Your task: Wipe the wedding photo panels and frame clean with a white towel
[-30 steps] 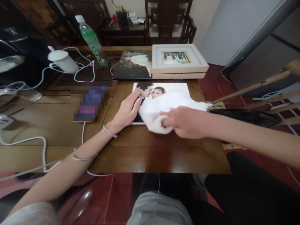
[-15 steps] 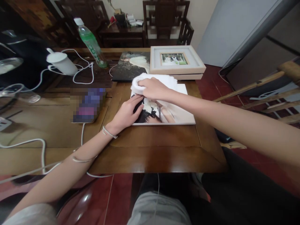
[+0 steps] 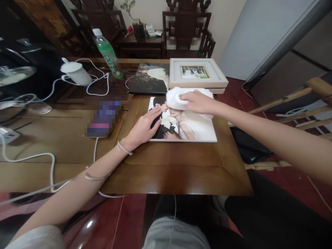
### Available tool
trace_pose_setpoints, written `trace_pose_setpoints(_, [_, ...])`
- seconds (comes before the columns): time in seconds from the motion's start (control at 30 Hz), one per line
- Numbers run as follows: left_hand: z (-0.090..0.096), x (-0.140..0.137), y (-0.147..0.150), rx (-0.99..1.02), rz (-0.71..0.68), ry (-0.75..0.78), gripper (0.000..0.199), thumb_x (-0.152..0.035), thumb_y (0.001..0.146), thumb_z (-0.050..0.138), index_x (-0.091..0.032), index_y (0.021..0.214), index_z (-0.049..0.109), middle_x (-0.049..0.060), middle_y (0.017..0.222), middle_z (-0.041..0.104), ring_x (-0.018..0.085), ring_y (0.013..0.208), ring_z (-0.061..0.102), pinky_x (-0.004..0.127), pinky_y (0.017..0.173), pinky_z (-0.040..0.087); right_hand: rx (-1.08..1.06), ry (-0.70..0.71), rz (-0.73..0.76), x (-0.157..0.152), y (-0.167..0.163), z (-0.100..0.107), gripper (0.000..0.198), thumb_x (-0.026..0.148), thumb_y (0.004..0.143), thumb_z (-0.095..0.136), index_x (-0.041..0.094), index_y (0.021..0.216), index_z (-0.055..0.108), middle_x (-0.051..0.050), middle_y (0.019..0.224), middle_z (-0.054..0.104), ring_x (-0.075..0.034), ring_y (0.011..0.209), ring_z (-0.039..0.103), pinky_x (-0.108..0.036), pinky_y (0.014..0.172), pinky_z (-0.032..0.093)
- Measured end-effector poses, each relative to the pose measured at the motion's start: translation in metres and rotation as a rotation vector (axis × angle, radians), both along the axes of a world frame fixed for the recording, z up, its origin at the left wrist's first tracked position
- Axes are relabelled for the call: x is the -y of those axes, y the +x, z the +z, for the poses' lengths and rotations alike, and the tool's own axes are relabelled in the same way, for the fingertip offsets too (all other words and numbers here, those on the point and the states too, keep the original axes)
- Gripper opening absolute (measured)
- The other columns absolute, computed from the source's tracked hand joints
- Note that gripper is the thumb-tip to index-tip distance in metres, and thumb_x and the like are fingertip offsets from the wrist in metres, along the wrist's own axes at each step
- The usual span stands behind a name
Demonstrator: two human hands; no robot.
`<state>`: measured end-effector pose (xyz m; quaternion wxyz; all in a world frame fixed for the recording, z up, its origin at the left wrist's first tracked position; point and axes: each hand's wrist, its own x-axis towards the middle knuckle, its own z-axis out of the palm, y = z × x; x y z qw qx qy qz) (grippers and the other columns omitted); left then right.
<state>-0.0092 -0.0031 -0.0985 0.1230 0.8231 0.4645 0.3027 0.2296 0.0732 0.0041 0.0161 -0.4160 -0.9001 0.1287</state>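
A person's two bare hands work over a photo [image 3: 198, 128], a flat panel lying on a wooden bench [image 3: 178, 178], near the edge closest to the body. The left hand [image 3: 144, 127] is laid flat on the photo's left side, fingers stretched out and thumb apart. The right hand [image 3: 198, 101] has its fingers curled into a bunched white cloth [image 3: 173, 98], pinching a fold of it over the photo's upper part.

The main risk looks to be slipping: if the left hand pressed too lightly while the cloth pushed sideways, the photo could skid across the smooth wood. Grit caught in the cloth, or a fingernail poking past the fold, could scratch the picture. A bracelet [image 3: 124, 148] on the left wrist sits just off the photo's corner; were that hand to slide inward, it might scrape the surface.

Beyond the photo, a pale frame [image 3: 218, 81] and a dark panel [image 3: 141, 76] lie very near the cloth, so an overlong push could knock them. To the left, a cord [image 3: 95, 148] runs from a phone [image 3: 102, 119] toward the left forearm; a snag there could drag the phone.
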Motion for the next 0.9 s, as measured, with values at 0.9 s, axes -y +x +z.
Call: trace_pose_setpoints(0.9, [0.000, 0.000, -0.003, -0.011, 0.006, -0.008, 0.049, -0.037, 0.104, 0.046, -0.012, 0.144, 0.058, 0.016, 0.156, 0.051, 0.029, 0.150, 0.043, 0.054, 0.126, 0.033, 0.125, 0.031, 0.131, 0.026, 0.046, -0.013, 0.029, -0.001, 0.071, 0.045, 0.019, 0.085, 0.062, -0.006, 0.077, 0.067, -0.023, 0.077, 0.061, -0.032, 0.073, 0.041])
